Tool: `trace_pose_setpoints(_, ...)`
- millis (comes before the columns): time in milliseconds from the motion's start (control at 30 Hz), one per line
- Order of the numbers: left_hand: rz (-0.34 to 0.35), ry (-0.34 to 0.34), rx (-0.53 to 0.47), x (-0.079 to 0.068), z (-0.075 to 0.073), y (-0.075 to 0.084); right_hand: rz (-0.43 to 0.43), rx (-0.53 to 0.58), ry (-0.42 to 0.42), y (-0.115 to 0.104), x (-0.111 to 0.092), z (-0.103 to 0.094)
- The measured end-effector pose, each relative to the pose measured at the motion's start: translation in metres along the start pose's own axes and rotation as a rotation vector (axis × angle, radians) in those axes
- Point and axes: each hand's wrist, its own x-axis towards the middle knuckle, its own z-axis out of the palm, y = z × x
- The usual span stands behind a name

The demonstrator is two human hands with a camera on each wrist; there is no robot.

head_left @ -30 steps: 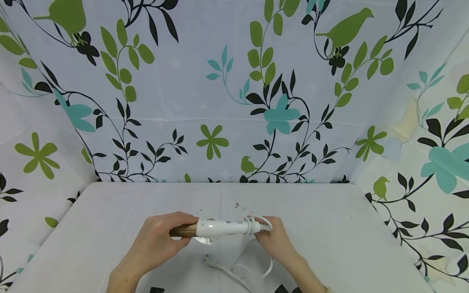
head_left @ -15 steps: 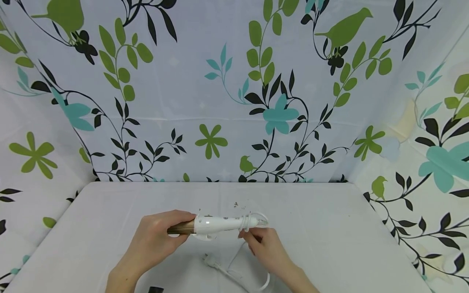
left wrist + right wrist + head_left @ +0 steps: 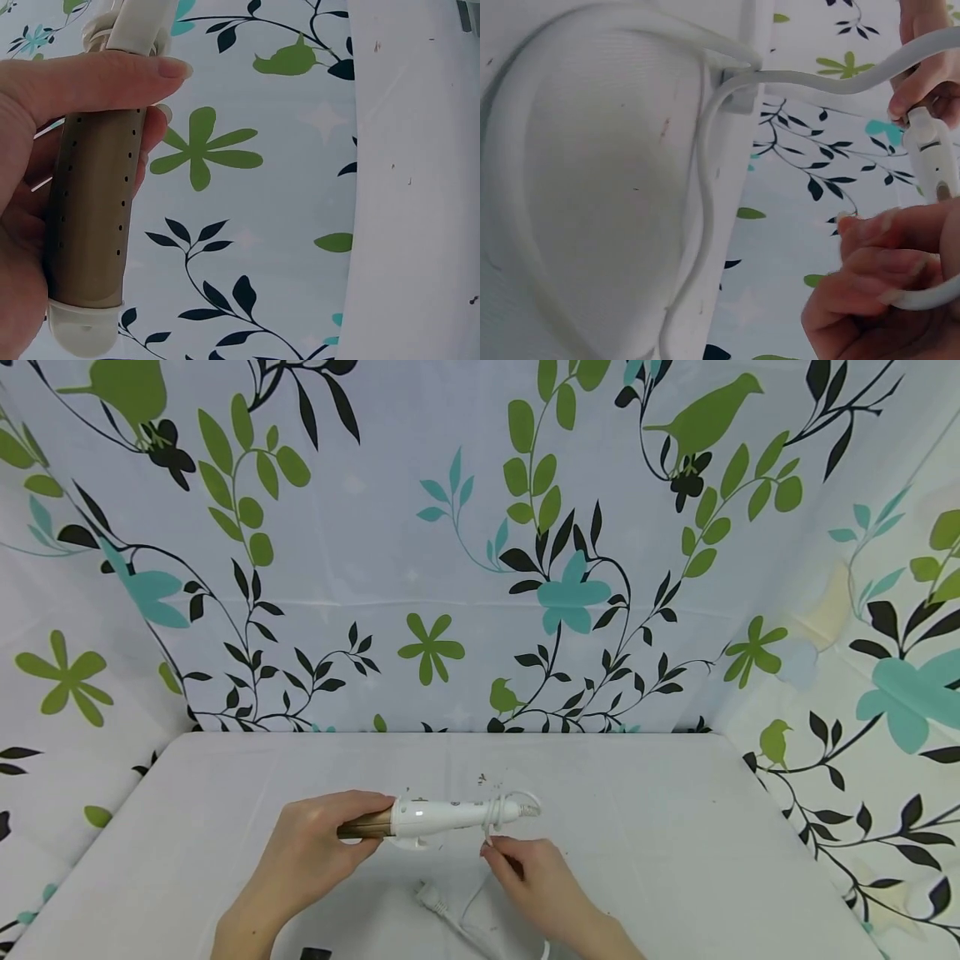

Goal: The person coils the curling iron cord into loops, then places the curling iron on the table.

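A white curling iron (image 3: 442,814) with a bronze barrel is held level above the table. My left hand (image 3: 311,847) grips it by the barrel, thumb and fingers wrapped round it. In the left wrist view, rows of small holes and a white end cap show on the barrel (image 3: 94,210). The white power cord (image 3: 493,814) loops round the far end of the handle. Just below those loops my right hand (image 3: 536,881) pinches the cord. In the right wrist view, part of the cord (image 3: 930,296) passes through the curled fingers (image 3: 885,266).
The cord's plug (image 3: 431,896) lies on the white table (image 3: 675,827) below the iron, with more cord beside it. A small black item (image 3: 316,953) sits at the near edge. Patterned cloth (image 3: 375,543) hangs behind and at both sides.
My right hand has moved from the handle's cord end leftward and down, and now pinches the cord below the loops. The left hand and iron have shifted slightly left.
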Motion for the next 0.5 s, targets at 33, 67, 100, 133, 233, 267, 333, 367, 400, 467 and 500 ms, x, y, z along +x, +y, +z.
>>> trace_pose_setpoints(33, -0.003, -0.001, 0.004, 0.000, 0.000, 0.000, 0.006, -0.012, -0.014, -0.002, 0.000, -0.001)
trace_pose_setpoints(67, -0.004, -0.002, 0.007, 0.000, 0.000, 0.000, 0.019, -0.021, -0.030, -0.005, -0.001, -0.002)
trace_pose_setpoints(100, -0.005, -0.003, 0.009, 0.000, 0.001, 0.000, 0.031, -0.027, -0.044, -0.007, -0.002, -0.003)
trace_pose_setpoints(133, -0.005, -0.005, 0.010, 0.000, 0.001, 0.000, 0.044, -0.031, -0.057, -0.010, -0.003, -0.004)
trace_pose_setpoints(233, -0.007, -0.013, 0.014, 0.001, 0.002, 0.001, 0.070, -0.058, -0.087, -0.016, -0.005, -0.005)
trace_pose_setpoints(267, -0.008, -0.016, 0.014, 0.001, 0.002, 0.002, 0.075, -0.072, -0.091, -0.018, -0.006, -0.005)
trace_pose_setpoints(333, -0.009, -0.020, 0.017, 0.001, 0.003, 0.002, 0.092, -0.087, -0.104, -0.020, -0.008, -0.006)
trace_pose_setpoints(367, -0.009, -0.021, 0.021, 0.001, 0.003, 0.003, 0.104, -0.091, -0.110, -0.021, -0.009, -0.006)
trace_pose_setpoints(400, -0.008, -0.020, 0.024, 0.001, 0.003, 0.003, 0.120, -0.088, -0.116, -0.022, -0.010, -0.006)
trace_pose_setpoints(467, -0.002, -0.013, 0.031, 0.002, 0.002, 0.003, 0.140, -0.089, -0.119, -0.022, -0.010, -0.006)
trace_pose_setpoints(500, -0.001, -0.008, 0.034, 0.002, 0.002, 0.003, 0.156, -0.077, -0.128, -0.023, -0.010, -0.006)
